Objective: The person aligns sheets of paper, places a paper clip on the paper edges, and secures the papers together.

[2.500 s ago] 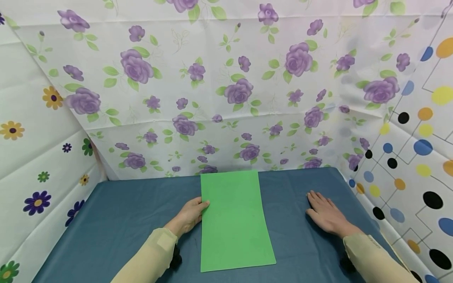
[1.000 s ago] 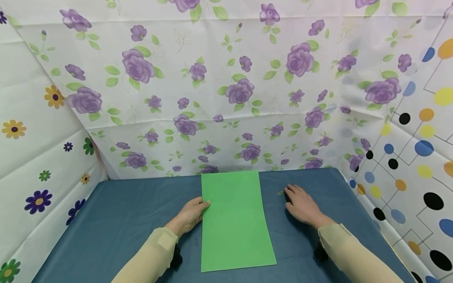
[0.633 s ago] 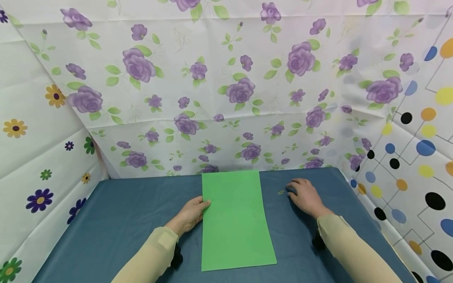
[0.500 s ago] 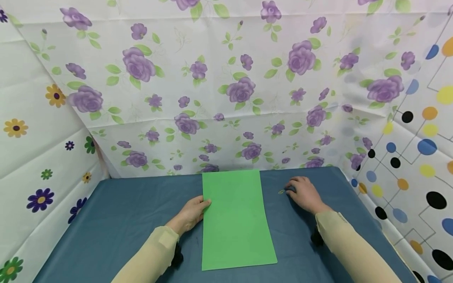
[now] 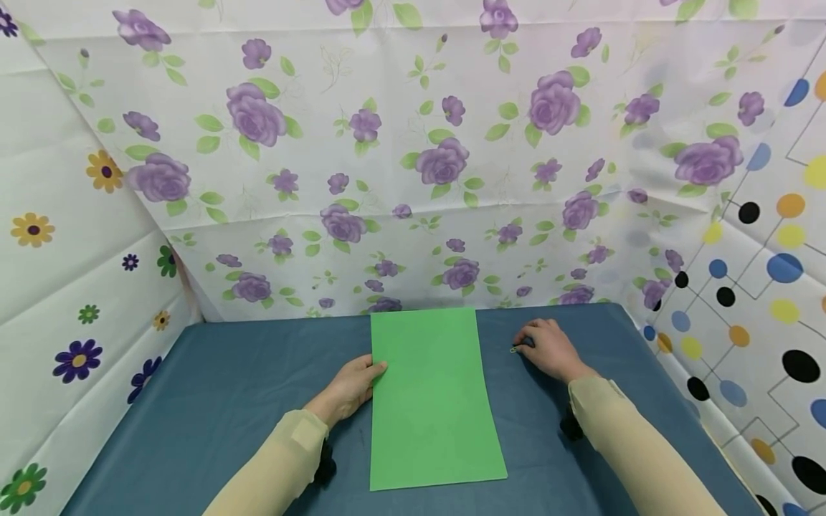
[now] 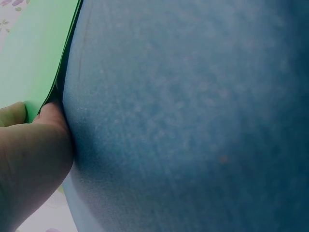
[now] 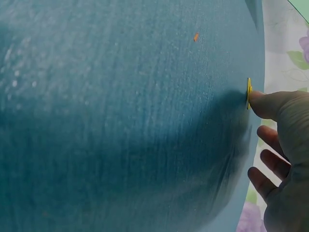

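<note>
In the head view a green sheet of paper [image 5: 432, 401] lies lengthwise on the blue-covered table, a tall rectangle reaching the back edge. My left hand [image 5: 348, 387] pinches its left edge, thumb on top and fingers underneath. The left wrist view shows the paper's edge [image 6: 60, 63] slightly raised between thumb and fingers, perhaps in more than one layer. To the right of the paper, my right hand [image 5: 548, 350] pinches a small yellow paper clip [image 5: 514, 350]. The right wrist view has the thumb against the paper clip [image 7: 249, 93]; the index finger is mostly hidden.
The blue table cover [image 5: 258, 401] spreads around the paper. A floral sheet [image 5: 400, 143] hangs behind the table, with patterned sheets at left and right. A tiny orange speck [image 7: 196, 36] is on the cover in the right wrist view.
My right hand, earlier flat at the far right, has moved left and its fingers have closed on the paper clip. The left hand still holds the paper's edge.
</note>
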The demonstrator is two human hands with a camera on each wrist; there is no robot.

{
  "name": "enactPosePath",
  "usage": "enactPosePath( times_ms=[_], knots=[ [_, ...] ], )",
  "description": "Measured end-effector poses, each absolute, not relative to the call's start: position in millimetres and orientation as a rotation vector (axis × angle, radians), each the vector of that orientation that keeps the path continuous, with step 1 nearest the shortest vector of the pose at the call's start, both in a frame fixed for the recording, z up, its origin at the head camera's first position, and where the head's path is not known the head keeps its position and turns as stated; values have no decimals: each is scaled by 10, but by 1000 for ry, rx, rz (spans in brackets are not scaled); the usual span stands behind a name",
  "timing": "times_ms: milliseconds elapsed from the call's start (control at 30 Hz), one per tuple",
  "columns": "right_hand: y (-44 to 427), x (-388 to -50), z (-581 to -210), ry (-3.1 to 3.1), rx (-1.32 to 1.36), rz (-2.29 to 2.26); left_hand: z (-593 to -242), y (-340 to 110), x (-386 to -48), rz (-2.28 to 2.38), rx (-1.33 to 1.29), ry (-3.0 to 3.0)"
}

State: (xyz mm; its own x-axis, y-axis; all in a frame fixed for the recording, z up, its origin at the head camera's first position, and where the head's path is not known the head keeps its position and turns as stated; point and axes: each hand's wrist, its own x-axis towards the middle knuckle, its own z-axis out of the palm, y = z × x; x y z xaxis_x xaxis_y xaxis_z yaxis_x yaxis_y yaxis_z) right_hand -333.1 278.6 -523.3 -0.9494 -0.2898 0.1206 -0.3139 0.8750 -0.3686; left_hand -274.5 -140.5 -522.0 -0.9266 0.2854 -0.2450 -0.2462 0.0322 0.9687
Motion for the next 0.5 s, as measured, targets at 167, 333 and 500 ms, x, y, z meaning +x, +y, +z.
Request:
enactPosePath(
  times_ms=[167,333,500],
  knots=[
    [2762,-3333,-5242,-2969,491,600,-5237,-1410,-2750,1960,44,1942],
    [2763,-3334,-5236,-2972,498,609,-5251,-1412,-2754,1966,48,1939],
    [2768,-3343,-5251,-2982,484,622,-5255,-1406,-2757,1971,38,1936]
  ],
)
